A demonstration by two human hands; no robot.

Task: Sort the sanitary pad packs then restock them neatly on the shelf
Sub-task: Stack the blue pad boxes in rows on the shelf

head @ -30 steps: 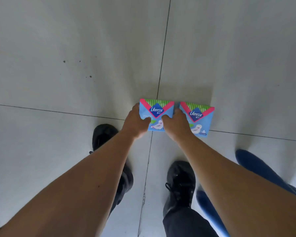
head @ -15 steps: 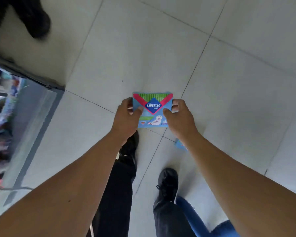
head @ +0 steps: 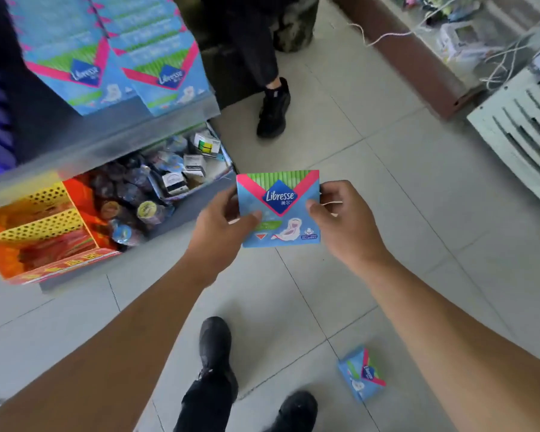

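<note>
Two hands are working one Libresse pad pack [head: 279, 210] here, holding it face-up in mid-air over the tiled floor [head: 402, 188], just beside the shelf's end. The left hand [head: 217, 227] is pinching the pack's left edge, thumb lying across the front; the right hand [head: 340, 218] is pinching the right edge the same way, fingers curling behind. It is looking light and soft, a thin plastic wrapper over padded contents, so it is probably giving a little under the thumbs and likely a touch slippery. Edge grips like these are suiting it well: firm enough to steer, no need to squeeze hard. On the shelf [head: 156, 126] up at left, matching Libresse packs [head: 116, 67] are standing in two rows, fronts outward. A second pack [head: 360, 374] is lying on the floor near the person's right forearm, waiting its turn. Judging by this, one-handed carrying should be easy.
</note>
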